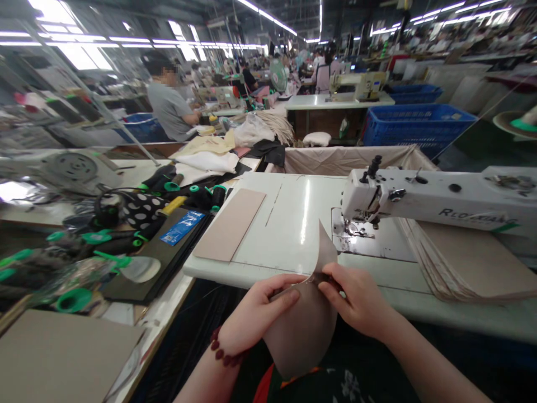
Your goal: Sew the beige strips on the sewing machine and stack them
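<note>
A thin beige-grey sheet, perhaps leather or coated fabric, is bent between my two hands just off the front edge of the white sewing table. My left hand grips its left side, thumb on top and fingers behind. At the fold, my right hand pinches the sheet with thumb and fingertips, and one corner curls upward beyond them. The needle area of a white sewing machine stands behind my right hand. A flat beige rectangular panel lies on the table to the left.
A stack of beige panels sits under the machine's arm. On the left, a side bench carries black thread spools, a blue packet and another beige panel. A blue crate and a co-worker are farther back.
</note>
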A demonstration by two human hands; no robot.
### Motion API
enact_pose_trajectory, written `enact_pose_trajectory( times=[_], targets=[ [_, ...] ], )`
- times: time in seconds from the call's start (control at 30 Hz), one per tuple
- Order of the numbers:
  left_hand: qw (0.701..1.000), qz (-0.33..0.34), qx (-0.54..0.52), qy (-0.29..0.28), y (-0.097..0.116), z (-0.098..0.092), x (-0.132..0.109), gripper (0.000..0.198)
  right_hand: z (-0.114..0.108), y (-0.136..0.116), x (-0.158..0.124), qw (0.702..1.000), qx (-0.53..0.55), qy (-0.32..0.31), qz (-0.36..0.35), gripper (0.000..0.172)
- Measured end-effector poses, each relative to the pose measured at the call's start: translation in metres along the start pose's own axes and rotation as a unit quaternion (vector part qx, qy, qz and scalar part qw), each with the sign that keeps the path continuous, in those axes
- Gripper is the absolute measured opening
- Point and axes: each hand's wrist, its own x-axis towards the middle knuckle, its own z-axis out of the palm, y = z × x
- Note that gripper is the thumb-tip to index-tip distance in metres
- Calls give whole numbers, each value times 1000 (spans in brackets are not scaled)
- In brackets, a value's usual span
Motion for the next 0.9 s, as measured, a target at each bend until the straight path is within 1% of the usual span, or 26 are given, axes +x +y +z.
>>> enact_pose_trajectory(
  times=[0.1, 0.37, 0.53, 0.67, 0.77, 0.9],
  targets=[
    [1000, -7, -3, -8, 1, -2, 2, 33, 3, 2, -1, 999, -39, -14, -31, 21],
    [1000, 13, 7, -13, 5, -3, 2, 29, 3, -2, 4, 994, -88, -20, -66, 25],
    [1000, 5, 14, -12, 4, -4, 2, 30, 4, -1, 5, 995, -79, -16, -65, 24],
    [1000, -1, 13, -11, 5, -4, 2, 36, 2, 3, 2, 997, -52, 13, -49, 24],
    [1000, -5, 5, -12, 6, -4, 2, 39, 2, 5, 1, 996, -72, 17, -52, 24],
    [1000, -5, -2, -11, 7, -3, 3, 38, 4, 3, 1, 992, -107, 11, -72, 26]
  ],
)
